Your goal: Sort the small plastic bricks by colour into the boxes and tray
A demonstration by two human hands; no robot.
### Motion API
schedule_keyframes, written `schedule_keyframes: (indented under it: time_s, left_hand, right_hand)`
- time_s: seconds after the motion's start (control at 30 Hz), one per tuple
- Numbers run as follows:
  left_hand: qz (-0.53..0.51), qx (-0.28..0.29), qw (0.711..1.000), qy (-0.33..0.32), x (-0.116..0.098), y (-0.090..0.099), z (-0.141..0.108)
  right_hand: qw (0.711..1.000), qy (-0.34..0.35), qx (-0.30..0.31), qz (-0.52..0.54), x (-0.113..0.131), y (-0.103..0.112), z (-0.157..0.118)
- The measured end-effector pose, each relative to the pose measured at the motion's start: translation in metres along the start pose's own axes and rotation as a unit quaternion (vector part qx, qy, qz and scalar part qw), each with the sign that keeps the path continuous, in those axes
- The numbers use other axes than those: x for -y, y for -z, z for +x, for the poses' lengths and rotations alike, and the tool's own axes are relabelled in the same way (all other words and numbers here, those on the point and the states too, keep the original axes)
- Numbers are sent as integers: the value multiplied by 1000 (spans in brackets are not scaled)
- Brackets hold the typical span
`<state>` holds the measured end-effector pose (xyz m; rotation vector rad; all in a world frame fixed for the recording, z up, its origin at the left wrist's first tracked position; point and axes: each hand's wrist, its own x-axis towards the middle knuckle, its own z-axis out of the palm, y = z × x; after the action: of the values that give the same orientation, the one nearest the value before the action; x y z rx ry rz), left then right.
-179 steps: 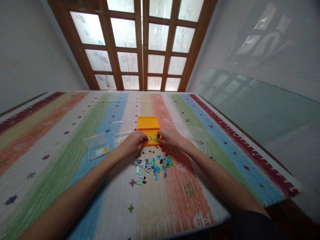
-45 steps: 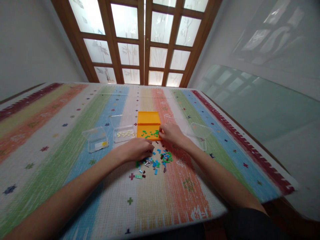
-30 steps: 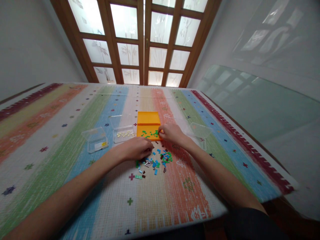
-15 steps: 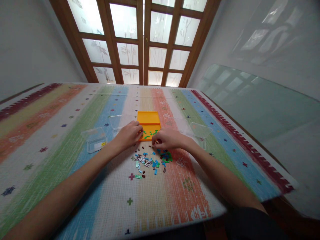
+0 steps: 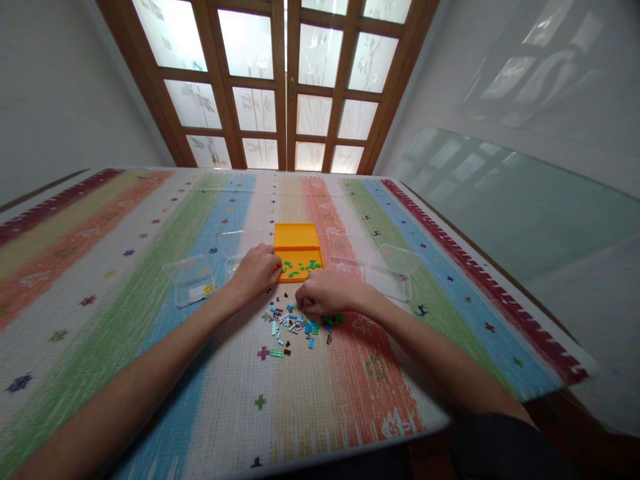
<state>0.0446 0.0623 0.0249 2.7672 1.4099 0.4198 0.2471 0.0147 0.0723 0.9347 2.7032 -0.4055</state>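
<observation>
An orange plastic box (image 5: 296,235) lies with its lid laid back, and small green toy bricks (image 5: 295,272) are scattered inside it. My left hand (image 5: 261,268) is closed at the box's left edge, its fingertips on the rim. Just in front of the box, my right hand (image 5: 327,292) reaches down with fingers pinched together at the far side of a loose brick pile (image 5: 296,323). Blue, grey, brown and green bricks make up that pile. What the right fingertips hold, if anything, is hidden behind the hand.
Clear plastic boxes with raised lids stand on both sides: one at the left (image 5: 194,292) with a yellow-marked paper inside, another at the right (image 5: 390,285). A striped tablecloth (image 5: 150,320) covers the table. Wooden doors (image 5: 287,87) are beyond it.
My right hand has moved from the box's front right corner nearer to me, over the brick pile. My left hand has shifted slightly left and stays at the box's edge.
</observation>
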Motion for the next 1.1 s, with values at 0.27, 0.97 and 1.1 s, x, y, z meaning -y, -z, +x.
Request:
schedule_keyframes:
  time_s: [0.27,0.97,1.1]
  left_hand:
    - [-29,-23,999,9,2,-5,-2]
    - [-130,-76,988,-36,-11,26,-2]
    - [-111,-55,991,-45,-8,22,-2]
  right_hand:
    - [1000,-16,-12,-17,6,1,-3]
    - [966,-138,-180,123,-40,-4,3]
    - [965,-179,-168,89,-48,-9,6]
